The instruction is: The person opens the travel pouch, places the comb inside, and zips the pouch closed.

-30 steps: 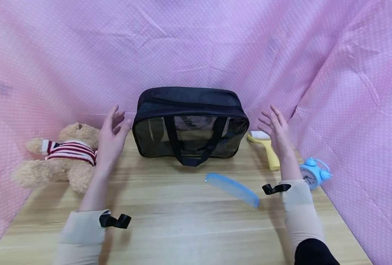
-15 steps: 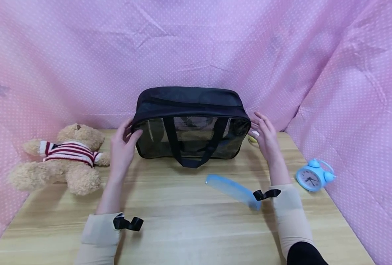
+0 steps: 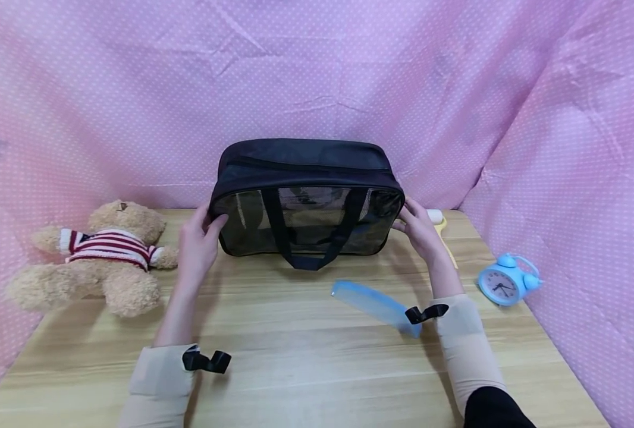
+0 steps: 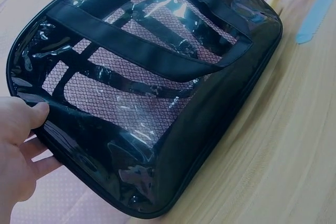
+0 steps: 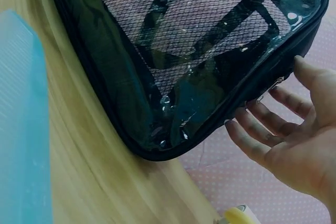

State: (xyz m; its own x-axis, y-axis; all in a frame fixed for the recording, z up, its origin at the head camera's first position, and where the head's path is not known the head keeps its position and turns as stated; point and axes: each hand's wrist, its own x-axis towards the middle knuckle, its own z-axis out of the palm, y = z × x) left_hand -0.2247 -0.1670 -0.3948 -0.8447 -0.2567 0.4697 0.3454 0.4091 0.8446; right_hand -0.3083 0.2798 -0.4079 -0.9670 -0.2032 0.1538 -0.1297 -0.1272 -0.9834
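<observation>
A black toiletry bag (image 3: 303,156) with see-through panels and a hanging front strap stands upright at the back of the table. My left hand (image 3: 197,249) grips its left edge; in the left wrist view the thumb (image 4: 39,114) presses the clear front while the fingers reach round the side. At the opposite end is my right hand (image 3: 423,233). In the right wrist view its loosely extended fingers (image 5: 252,140) touch the bag's side beside a small zipper pull (image 5: 278,81). The top zipper runs along the bag's upper face.
A teddy bear (image 3: 110,246) in a striped sweater lies at the left. A blue comb (image 3: 367,302) lies in front of the bag. At the right are a yellow-handled lint roller (image 3: 436,217), partly behind my hand, and a blue alarm clock (image 3: 501,284). Pink dotted cloth (image 3: 317,71) surrounds the table.
Both hands have come inward from beside the bag to its two ends. The left now grips its edge and the right touches its side. The bag has barely shifted.
</observation>
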